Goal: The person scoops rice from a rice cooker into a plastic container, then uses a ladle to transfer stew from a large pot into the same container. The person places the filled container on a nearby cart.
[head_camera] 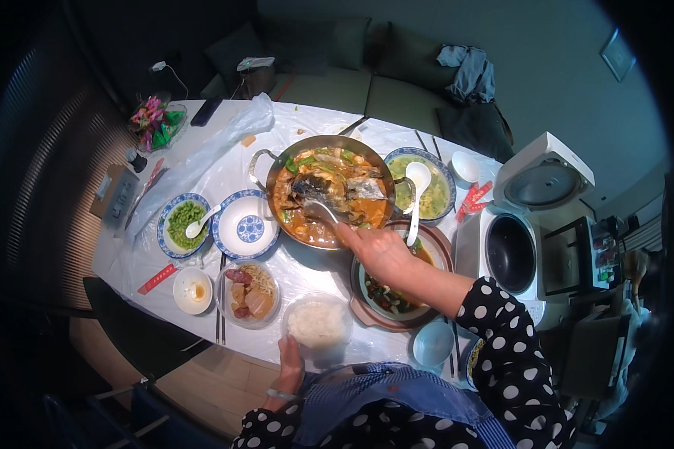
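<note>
A two-handled metal pan (328,238) of fish pieces in orange-red broth stands at the table's middle. Over its near edge reaches my right hand (379,252), closed on the handle of a spoon (324,211) whose bowl dips into the broth. My left hand (290,362) rests at the table's near edge, its fingertips at the lower left of a clear container of white rice (315,324); whether it grips the container I cannot tell. Under my right forearm sits a brown clay pot (366,317) with a dark dish, partly hidden by the arm.
Right of the pan are a soup bowl (452,174) with a white ladle (418,179) and an open rice cooker (466,241). To the left stand a bowl of green peas (185,224), a blue-rimmed plate (250,224), a container of meat (250,294) and a small bowl (192,290).
</note>
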`<state>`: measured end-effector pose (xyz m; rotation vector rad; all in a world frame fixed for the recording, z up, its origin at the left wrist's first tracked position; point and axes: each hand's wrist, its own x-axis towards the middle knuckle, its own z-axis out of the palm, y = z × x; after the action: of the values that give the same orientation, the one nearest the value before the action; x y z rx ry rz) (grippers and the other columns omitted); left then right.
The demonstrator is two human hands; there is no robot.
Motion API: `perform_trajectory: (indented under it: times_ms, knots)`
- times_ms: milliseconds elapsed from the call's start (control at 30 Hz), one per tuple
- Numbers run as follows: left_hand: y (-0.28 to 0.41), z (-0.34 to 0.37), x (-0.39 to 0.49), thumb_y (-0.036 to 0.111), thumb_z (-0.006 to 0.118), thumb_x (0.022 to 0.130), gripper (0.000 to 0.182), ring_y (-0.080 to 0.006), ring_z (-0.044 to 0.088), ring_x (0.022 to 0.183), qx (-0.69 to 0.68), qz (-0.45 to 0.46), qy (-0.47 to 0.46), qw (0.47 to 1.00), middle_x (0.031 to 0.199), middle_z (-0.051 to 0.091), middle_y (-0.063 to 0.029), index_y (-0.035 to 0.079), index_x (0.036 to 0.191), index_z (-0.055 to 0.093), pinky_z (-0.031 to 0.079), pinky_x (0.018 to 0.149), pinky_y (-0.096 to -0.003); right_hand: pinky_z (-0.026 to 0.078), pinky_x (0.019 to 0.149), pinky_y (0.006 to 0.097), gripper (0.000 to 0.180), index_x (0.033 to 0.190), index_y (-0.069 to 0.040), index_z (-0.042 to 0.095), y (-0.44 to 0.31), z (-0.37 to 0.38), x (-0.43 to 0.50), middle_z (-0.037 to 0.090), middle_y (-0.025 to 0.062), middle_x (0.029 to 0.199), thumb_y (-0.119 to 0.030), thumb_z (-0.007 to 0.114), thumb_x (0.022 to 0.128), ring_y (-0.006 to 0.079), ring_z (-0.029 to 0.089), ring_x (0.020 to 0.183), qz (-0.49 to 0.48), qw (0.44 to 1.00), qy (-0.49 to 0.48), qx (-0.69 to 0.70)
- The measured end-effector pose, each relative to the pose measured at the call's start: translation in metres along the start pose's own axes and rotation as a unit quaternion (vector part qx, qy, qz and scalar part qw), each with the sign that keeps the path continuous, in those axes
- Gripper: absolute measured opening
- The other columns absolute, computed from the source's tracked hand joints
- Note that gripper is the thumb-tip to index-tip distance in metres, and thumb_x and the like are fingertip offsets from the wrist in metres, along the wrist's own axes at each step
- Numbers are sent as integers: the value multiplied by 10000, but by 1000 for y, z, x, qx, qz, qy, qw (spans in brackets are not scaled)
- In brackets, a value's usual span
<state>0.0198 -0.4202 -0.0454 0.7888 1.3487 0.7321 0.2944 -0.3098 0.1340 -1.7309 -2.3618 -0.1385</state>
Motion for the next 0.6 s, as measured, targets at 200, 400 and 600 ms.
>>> perform_trajectory:
  times_ms: [200, 400, 600]
  knots:
    - [-45, -13, 11, 371, 334, 954, 441, -318, 426, 947, 289, 270, 20, 918, 1030, 431, -205, -39, 1079, 434, 341, 869, -385, 471, 525, 332, 510, 1213, -68, 470, 25, -14, 17, 552, 73, 688, -15, 511, 707, 219, 586, 604, 18, 998, 44, -45]
    - [-15, -11, -4, 364, 316, 948, 440, -329, 421, 932, 203, 275, -33, 939, 1019, 418, -212, -43, 1063, 437, 328, 874, -405, 454, 652, 334, 365, 1081, -137, 560, 43, 10, 83, 565, 63, 734, -48, 499, 732, 222, 586, 738, 1, 990, 101, -98]
    - [14, 1, -4, 371, 318, 936, 458, -317, 425, 946, 116, 59, -31, 991, 1034, 417, -218, -47, 1076, 439, 339, 868, -401, 437, 690, 334, 288, 1013, -153, 581, 45, -2, 77, 562, 59, 785, -82, 519, 742, 209, 573, 806, -33, 990, -36, -133]
